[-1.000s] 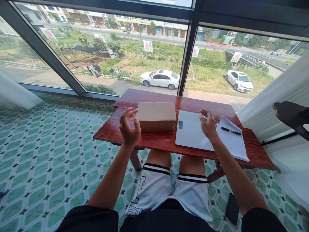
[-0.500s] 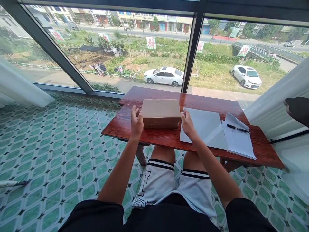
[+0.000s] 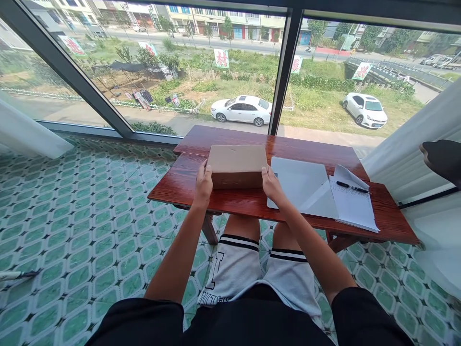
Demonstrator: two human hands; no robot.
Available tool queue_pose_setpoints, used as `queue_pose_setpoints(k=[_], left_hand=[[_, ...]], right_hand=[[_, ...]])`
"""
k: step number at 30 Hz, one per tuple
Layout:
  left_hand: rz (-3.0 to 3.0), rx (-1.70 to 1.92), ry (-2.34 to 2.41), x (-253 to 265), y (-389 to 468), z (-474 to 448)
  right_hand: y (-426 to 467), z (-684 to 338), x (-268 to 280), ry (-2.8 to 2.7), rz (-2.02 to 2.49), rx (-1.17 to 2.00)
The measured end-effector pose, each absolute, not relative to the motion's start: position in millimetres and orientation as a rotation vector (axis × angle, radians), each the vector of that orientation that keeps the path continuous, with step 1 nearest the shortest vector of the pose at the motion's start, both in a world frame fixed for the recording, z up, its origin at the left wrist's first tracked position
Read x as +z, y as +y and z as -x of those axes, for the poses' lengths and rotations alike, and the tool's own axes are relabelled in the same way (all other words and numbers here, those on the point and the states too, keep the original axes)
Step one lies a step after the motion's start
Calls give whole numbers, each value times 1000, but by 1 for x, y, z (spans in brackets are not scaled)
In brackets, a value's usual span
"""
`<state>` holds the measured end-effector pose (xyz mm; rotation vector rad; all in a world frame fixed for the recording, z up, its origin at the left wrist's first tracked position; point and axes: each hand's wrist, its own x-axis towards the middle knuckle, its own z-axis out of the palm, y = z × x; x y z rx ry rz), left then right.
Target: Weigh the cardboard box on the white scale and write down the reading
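A closed brown cardboard box (image 3: 236, 163) rests on the dark red wooden table (image 3: 187, 185) in front of me. Against its left side is my left hand (image 3: 203, 181), with the thumb at the near corner and the fingers around the side. My right hand (image 3: 271, 183) grips the opposite side in the same way, thumb toward the front. The fingertips of both hands are partly hidden behind the box. Just right of my right hand lies a flat grey-white laptop-like panel (image 3: 304, 185).
Papers (image 3: 355, 206) with a black pen (image 3: 352, 187) on them lie right of the panel. A large window frame (image 3: 286, 72) stands behind the table. White curtains (image 3: 406, 120) hang at the sides. A dark rounded object (image 3: 444, 161) juts in at the right edge.
Both hands have closed in on the box sides, the fingers now wrapped against it. The box stays on the table; the whole view has shifted slightly.
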<state>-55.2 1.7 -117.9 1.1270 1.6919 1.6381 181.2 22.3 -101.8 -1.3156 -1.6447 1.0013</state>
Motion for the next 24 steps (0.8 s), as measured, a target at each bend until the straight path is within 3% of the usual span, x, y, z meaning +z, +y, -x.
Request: queue_pose_setpoints(k=[24], left_hand=[[-1186, 1677, 1776, -86, -5, 35]], right_hand=[[14, -182, -89, -1532, 1358, 950]])
